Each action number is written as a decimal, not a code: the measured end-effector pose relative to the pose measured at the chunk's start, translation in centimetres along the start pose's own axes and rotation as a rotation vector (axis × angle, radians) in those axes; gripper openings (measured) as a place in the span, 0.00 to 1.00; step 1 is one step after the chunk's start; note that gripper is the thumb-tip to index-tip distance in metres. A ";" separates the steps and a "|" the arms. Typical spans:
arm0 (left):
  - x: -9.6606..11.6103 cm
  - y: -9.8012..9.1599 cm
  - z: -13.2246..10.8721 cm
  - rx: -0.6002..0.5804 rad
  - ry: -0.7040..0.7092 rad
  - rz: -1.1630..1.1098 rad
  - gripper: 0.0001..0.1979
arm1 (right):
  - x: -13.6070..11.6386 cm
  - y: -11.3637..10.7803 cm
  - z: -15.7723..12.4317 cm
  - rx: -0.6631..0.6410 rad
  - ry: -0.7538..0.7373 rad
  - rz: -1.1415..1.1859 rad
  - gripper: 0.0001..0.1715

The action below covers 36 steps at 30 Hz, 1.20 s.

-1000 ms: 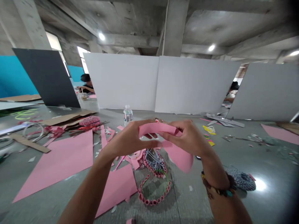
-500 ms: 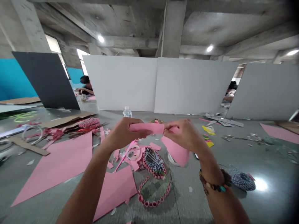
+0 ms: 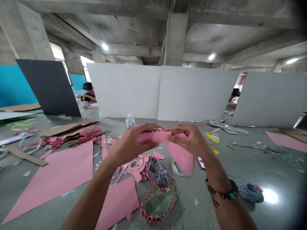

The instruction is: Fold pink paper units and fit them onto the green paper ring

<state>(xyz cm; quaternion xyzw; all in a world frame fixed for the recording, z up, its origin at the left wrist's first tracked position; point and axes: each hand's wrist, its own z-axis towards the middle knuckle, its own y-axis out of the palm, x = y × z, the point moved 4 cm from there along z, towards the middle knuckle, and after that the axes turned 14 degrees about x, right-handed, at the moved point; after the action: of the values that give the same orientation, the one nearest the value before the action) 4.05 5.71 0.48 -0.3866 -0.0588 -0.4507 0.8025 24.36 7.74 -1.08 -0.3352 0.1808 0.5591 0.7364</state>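
Note:
Both hands hold one long pink paper strip (image 3: 161, 137) above the table. My left hand (image 3: 137, 138) grips its left part between thumb and fingers. Thumb and fingertips of my right hand (image 3: 185, 135) pinch the strip further right, and a wide pink length (image 3: 183, 156) hangs below that hand. Beneath lies an oval piece (image 3: 157, 172) of black-and-white yarn edged with small pink paper rolls. Nearer me, a curved chain of pink paper rolls (image 3: 157, 218) is joined by a green strand. A white tape roll (image 3: 136, 164) sits among pink scraps.
Large pink sheets (image 3: 69, 169) spread at left, beside cardboard pieces (image 3: 67, 127). A water bottle (image 3: 129, 121) stands before white partition boards (image 3: 129, 91). At right are a phone (image 3: 200, 162), a grey yarn coil (image 3: 249, 190) and scissors (image 3: 242, 145). People (image 3: 88, 92) sit beyond the boards.
My hands have drawn closer together along the pink strip, whose left part now curves inside my left hand. The view has tilted slightly upward.

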 end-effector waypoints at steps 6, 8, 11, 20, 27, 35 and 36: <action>1.6 0.6 -0.5 0.094 0.365 0.085 0.18 | -0.2 0.1 0.1 0.023 0.062 0.037 0.16; 1.5 0.8 -0.5 0.110 0.400 0.097 0.18 | -0.1 0.1 0.0 0.033 0.078 0.030 0.15; 1.1 1.1 -0.6 0.106 0.413 0.112 0.18 | -0.1 0.1 0.0 0.026 0.094 0.015 0.17; 0.9 1.4 -0.4 0.093 0.393 0.165 0.16 | 0.1 0.2 0.0 0.020 0.141 0.051 0.16; 0.5 1.6 -0.3 0.078 0.373 0.211 0.20 | 0.5 0.0 -0.1 0.059 0.170 0.068 0.17; 0.3 1.8 -0.5 0.066 0.335 0.193 0.18 | -0.3 0.1 -0.1 0.015 0.174 0.054 0.17; 0.3 1.8 -0.5 0.067 0.337 0.191 0.17 | -0.3 0.1 -0.2 0.015 0.175 0.054 0.17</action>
<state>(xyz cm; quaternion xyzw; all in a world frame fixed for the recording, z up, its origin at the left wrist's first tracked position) 5.45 5.70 -0.74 -0.2828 0.0983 -0.4286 0.8525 24.21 7.41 -1.00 -0.3724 0.2577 0.5461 0.7048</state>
